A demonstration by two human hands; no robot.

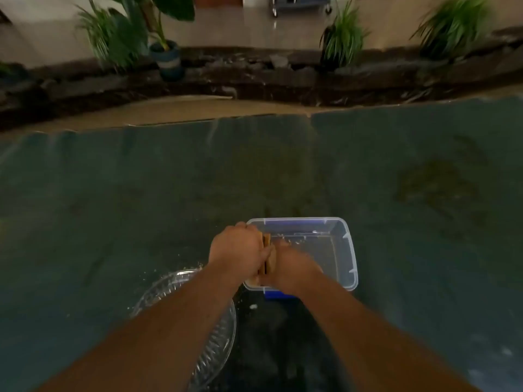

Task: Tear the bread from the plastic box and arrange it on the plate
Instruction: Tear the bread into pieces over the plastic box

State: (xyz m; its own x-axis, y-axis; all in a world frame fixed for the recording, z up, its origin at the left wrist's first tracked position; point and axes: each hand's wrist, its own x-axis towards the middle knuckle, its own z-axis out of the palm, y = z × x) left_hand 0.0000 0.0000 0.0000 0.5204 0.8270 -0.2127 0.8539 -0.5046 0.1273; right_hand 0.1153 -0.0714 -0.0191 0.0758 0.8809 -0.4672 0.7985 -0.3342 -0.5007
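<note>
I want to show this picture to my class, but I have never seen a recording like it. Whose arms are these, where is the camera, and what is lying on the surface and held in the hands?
There is no machine here. The single picture comes from a wide-angle camera worn on a person's head, looking forward and down, so the two bare arms are the wearer's own. The left hand and the right hand meet over the near left corner of a clear rectangular plastic box and together grip a tan piece of bread, as if about to tear it. Nearer the person, partly hidden under the left forearm, lies a round clear glass plate with a ribbed rim; what shows of it holds no bread. Both sit on a dark blue-green table covering dotted with pale crumbs. Beyond it stand blurred green potted plants.
</note>
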